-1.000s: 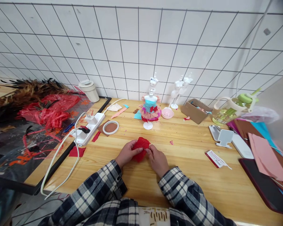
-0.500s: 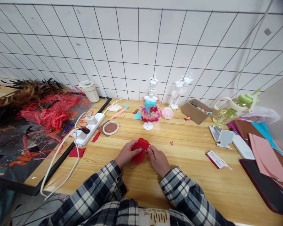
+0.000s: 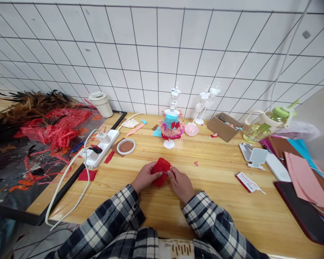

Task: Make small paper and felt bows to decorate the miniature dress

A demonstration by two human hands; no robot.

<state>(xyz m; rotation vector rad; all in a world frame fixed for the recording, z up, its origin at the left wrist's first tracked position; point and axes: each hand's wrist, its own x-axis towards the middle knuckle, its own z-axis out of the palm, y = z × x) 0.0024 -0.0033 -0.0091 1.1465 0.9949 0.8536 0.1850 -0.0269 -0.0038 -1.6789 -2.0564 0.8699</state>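
Note:
Above the near middle of the table, a crinkled piece of red crepe paper (image 3: 161, 165) is between my two hands. My left hand (image 3: 145, 178) is closed on its left side, thumb on top. At the paper's right edge, the thumb and fingers of my right hand (image 3: 182, 182) are pinched together on a thin, pale, stick-like thing (image 3: 165, 172) that lies across the paper; what it is exactly is too small to tell. Beyond my hands stands a small dress form (image 3: 172, 126) in a blue top, red bow and ruffled pink-and-red skirt.
White mannequin stands (image 3: 202, 104), a pink bowl (image 3: 191, 130) and a cardboard box (image 3: 223, 127) are at the back. A tape roll (image 3: 126, 146), red scraps (image 3: 87, 175) and a power strip (image 3: 102, 148) lie left. Right are a phone stand (image 3: 257, 158), a bottle (image 3: 270, 124) and coloured sheets (image 3: 304, 180).
Both hands stay almost in place, still holding the red paper. The paper's right side looks slightly shifted in the fingers. The view has moved a little.

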